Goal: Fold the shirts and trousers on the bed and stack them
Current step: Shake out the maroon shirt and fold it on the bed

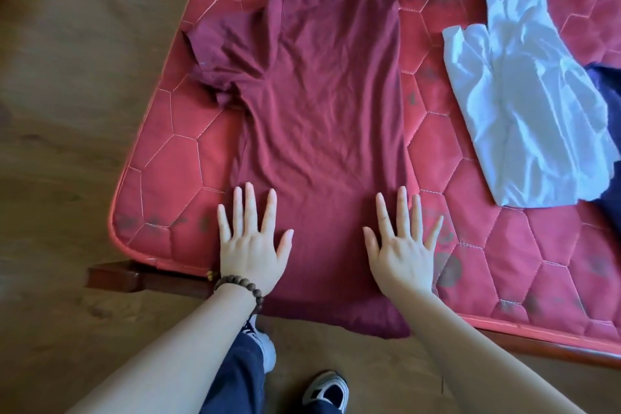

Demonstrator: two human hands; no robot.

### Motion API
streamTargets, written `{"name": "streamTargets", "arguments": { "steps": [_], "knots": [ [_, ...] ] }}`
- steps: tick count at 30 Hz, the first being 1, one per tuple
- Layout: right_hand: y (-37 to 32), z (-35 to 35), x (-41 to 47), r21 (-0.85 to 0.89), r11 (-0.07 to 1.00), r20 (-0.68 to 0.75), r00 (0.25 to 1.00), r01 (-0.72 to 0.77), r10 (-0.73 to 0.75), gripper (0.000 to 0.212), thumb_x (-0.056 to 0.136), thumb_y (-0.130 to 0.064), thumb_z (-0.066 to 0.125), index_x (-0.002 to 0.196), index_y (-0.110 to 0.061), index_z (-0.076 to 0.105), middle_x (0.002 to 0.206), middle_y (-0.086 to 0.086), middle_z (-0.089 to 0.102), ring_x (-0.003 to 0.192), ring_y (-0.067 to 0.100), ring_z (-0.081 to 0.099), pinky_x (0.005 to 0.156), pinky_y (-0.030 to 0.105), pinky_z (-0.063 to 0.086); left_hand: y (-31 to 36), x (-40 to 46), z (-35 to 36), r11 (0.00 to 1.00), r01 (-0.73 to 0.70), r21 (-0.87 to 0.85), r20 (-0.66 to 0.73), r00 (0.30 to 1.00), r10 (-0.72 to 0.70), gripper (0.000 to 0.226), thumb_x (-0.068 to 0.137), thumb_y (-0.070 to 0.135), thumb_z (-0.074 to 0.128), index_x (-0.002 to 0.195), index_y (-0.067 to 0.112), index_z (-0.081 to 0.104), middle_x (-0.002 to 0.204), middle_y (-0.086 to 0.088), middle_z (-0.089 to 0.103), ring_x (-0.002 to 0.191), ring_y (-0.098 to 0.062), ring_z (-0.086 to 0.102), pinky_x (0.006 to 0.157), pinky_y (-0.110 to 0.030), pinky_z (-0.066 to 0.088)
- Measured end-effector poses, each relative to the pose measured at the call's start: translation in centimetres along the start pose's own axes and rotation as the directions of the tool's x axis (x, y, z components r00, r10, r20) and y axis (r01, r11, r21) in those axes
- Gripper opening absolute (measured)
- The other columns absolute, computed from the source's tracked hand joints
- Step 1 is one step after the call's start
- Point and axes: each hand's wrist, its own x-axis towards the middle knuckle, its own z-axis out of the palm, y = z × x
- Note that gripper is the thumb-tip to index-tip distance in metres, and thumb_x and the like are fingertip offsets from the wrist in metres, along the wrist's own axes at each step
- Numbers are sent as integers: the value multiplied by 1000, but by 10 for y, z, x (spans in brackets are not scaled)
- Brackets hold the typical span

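Head view gives me both hands flat on the maroon shirt (322,104): left hand (250,245) and right hand (401,247), fingers straight and spread, pressing the hem end and gripping nothing. Between and beyond my palms the shirt lies lengthwise on the bed (504,245), collar at the far end, one sleeve bunched out beyond my left hand, hem drooping over the near edge below my wrists. It looks like soft, light, limp knit, finely wrinkled; I judge it will sag and crease unless held wide. I'd pinch the hem corners just outside each palm. A white shirt (524,94) lies crumpled well right of my right hand.
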Motion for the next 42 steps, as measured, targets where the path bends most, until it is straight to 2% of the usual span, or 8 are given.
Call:
{"name": "streamTargets", "arguments": {
  "steps": [6, 13, 22, 30, 33, 36, 39, 42],
  "knots": [
    [-58, 0, 12, 21, 953, 17, 953, 302, -303, 59, 95, -52, 31, 151, -34, 22, 161, 1, 12, 149, 24, 5, 116, 59, 7, 17, 21, -7, 988, -129, -86, 45, 990, 133, 63, 94, 50, 37, 152, 28, 24, 161, -8, 13, 148, -30, 7, 118, -53, 12],
    [-70, -19, 78, 36, 999, 60, 998, 27, -30, 59, 98, -44, 40, 152, -28, 20, 161, 6, 9, 149, 24, 3, 118, 56, 3, -30, 75, -31, 987, 92, -135, 13, 996, -91, 68, 92, 46, 46, 152, 21, 25, 158, -17, 16, 147, -35, 11, 116, -57, 14],
    [-170, -63, 227, 131, 936, 68, 939, 326, -336, 56, 100, -42, 31, 152, -37, 9, 161, -3, -7, 148, 16, -12, 119, 46, -4, -78, 200, -62, 985, -16, -172, -110, 994, -3, 98, 73, 26, 67, 153, 21, 13, 160, -18, 8, 147, -36, 7, 117, -54, 12],
    [-248, -72, 357, -20, 785, 145, 779, 619, -610, 59, 101, -30, 39, 152, -35, 9, 162, -4, -4, 148, 19, -7, 119, 50, 0, -88, 239, -31, 978, -72, -198, -86, 995, 56, 73, 87, 3, 55, 151, 23, 26, 160, -7, 14, 149, -28, 1, 119, -43, -4],
    [-255, -71, 380, -102, 719, 298, 711, 688, -637, 66, 98, -32, 47, 152, -35, 8, 159, 0, 12, 147, 22, 7, 118, 53, 0, -89, 238, -33, 957, -123, -264, -115, 989, 95, 74, 80, -8, 54, 146, 20, 37, 158, -7, 23, 148, -27, 5, 119, -49, 6],
    [-258, -80, 395, -120, 718, 267, 719, 686, -642, 70, 88, -38, 63, 148, -28, 28, 138, 5, 38, 133, 27, 30, 120, 46, 3, -97, 232, -37, 920, -200, -338, -165, 975, 151, 54, 82, 16, 49, 137, 18, 52, 158, -5, 22, 149, -24, 2, 117, -56, 14],
    [-258, -89, 403, -80, 665, 217, 664, 743, -716, 47, 86, -22, 66, 130, -19, 48, 123, 5, 46, 119, 26, 40, 114, 35, 15, -98, 233, -48, 828, -79, -556, -271, 958, -91, 44, 87, 36, 51, 123, 15, 64, 158, -10, 22, 148, -27, 11, 115, -53, 24],
    [-256, -92, 406, 14, 635, 194, 621, 772, -759, 34, 85, -8, 60, 118, -12, 53, 116, 6, 53, 111, 27, 47, 101, 32, 29, -91, 253, -63, 718, 216, -662, -151, 900, -410, 74, 84, 39, 69, 143, 8, 38, 152, -21, 26, 142, -32, 27, 111, -46, 34]
  ]
}}
